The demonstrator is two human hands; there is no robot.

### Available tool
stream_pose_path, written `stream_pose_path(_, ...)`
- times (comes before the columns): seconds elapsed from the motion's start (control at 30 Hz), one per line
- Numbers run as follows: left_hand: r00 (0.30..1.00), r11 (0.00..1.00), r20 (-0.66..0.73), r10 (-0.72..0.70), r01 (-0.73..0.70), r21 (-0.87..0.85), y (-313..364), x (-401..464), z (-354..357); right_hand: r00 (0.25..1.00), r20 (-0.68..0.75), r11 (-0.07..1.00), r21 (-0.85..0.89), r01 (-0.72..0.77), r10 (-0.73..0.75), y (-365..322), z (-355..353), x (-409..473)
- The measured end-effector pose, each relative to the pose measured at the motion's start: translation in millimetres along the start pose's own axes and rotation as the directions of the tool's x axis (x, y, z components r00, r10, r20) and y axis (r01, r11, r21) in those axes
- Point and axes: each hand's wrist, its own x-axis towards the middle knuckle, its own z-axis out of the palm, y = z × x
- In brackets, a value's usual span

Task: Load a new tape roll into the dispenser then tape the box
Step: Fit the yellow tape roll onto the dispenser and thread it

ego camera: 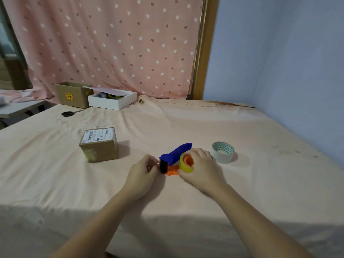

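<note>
I see the tape dispenser (174, 159), blue on top with an orange base and a black roller at its left end, lying near the middle of the peach sheet (223, 127) that covers the whole work surface. A clear yellowish tape roll (185, 165) sits on its orange hub at the right end. My right hand (202, 168) is curled over that roll, fingers closed on it from above and thumb at its lower edge. My left hand (144, 171) pinches at the roller end; whether it holds the tape's free end or the dispenser itself I cannot tell. Just right of the dispenser stands one second tape roll (223, 152), white with a green triangle print inside its core. To the left sits one small closed cardboard box (99, 145) bearing a white label. Farther back I count one open cardboard box (73, 94), one white box (112, 100) with its lid tilted across it, and one pair of black-handled scissors (69, 113). Behind hangs a pink spotted curtain (111, 43); a pale blue wall (279, 53) closes the right side.
</note>
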Motion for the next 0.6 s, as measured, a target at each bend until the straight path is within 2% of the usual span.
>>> stream_pose_path(0.07, 1.0, 1.0, 0.002, 0.0, 0.0, 0.0, 3, -6, -1, 1.0, -0.006, 1.0, -0.009, -0.004, 0.004, -3, 1, 3)
stream_pose_path(0.2, 0.968, 0.948, -0.102, 0.228, -0.197, 0.25, 11, -25, 6, 0.999, 0.034, 0.999, 0.039, -0.014, 0.012, -6, -3, 6)
stream_pose_path(0.33, 0.974, 0.892, 0.015, 0.227, -0.214, 0.398, 29, -32, 22, 0.995, 0.1, 0.988, 0.153, 0.01, -0.026, 6, -3, 4)
stream_pose_path(0.47, 0.986, 0.918, 0.043, 0.161, -0.165, 0.36, 40, -26, 37, 0.99, 0.129, 0.981, 0.192, 0.022, -0.047, 15, -4, 2)
stream_pose_path(0.6, 0.996, 0.969, -0.042, 0.084, -0.072, 0.235, 40, -22, 50, 0.992, 0.11, 0.973, 0.226, 0.04, -0.066, 16, -3, 0)
